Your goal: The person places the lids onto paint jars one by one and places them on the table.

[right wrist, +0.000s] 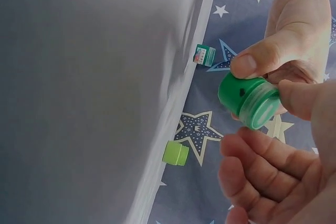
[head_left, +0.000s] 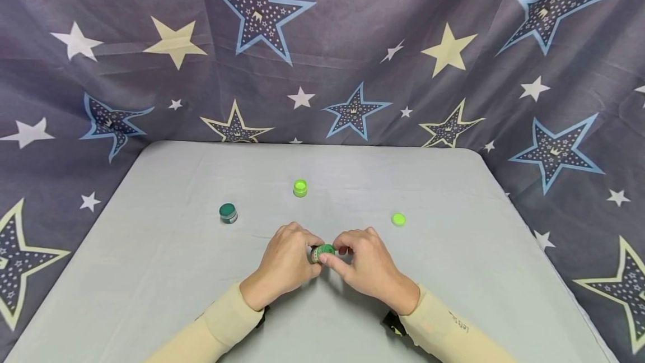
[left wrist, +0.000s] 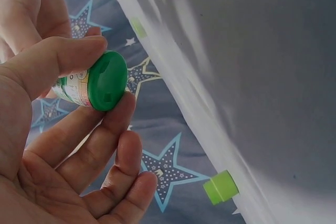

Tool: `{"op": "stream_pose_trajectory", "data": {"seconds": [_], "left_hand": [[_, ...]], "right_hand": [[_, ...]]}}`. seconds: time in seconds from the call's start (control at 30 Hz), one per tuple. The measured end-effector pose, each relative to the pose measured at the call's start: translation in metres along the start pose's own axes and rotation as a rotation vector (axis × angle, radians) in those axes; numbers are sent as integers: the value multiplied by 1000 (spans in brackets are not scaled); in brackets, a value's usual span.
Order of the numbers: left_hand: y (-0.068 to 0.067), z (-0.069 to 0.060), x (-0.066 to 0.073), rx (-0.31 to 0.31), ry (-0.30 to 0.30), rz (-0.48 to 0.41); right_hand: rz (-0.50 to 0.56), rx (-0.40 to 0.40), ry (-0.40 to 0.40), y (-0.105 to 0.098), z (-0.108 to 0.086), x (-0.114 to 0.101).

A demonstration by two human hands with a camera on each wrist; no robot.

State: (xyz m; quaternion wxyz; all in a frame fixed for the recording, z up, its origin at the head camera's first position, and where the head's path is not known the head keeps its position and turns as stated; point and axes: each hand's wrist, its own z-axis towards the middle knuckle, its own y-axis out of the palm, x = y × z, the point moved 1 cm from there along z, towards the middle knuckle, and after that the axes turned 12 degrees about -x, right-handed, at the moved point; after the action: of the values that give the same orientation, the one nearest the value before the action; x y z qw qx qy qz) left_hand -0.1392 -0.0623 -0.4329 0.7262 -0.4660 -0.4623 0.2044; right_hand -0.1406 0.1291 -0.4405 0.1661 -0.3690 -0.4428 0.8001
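A small green paint jar (head_left: 322,252) with a printed label is held just above the table between the two hands. My left hand (head_left: 288,259) pinches it by the sides, thumb opposite the fingers; its flat green base (left wrist: 108,81) faces the left wrist camera. My right hand (head_left: 367,265) meets the other end, thumb on the clear rim (right wrist: 260,106) and index fingertip just beneath it. Its other fingers curl loosely below. Whether a cap covers that end, I cannot tell.
On the grey-covered table (head_left: 151,296), a dark green jar (head_left: 228,213) stands at left. A light green jar (head_left: 300,188) with a narrower neck is farther back, and a light green round lid (head_left: 398,219) lies at right. A star-patterned curtain (head_left: 322,43) hangs behind.
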Motion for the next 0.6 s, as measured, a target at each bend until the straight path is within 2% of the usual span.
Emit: {"op": "stream_pose_trajectory", "data": {"seconds": [0.6], "left_hand": [[0,1,-1,-2,5,7]], "right_hand": [[4,-2,-4,-4,0,3]]}}
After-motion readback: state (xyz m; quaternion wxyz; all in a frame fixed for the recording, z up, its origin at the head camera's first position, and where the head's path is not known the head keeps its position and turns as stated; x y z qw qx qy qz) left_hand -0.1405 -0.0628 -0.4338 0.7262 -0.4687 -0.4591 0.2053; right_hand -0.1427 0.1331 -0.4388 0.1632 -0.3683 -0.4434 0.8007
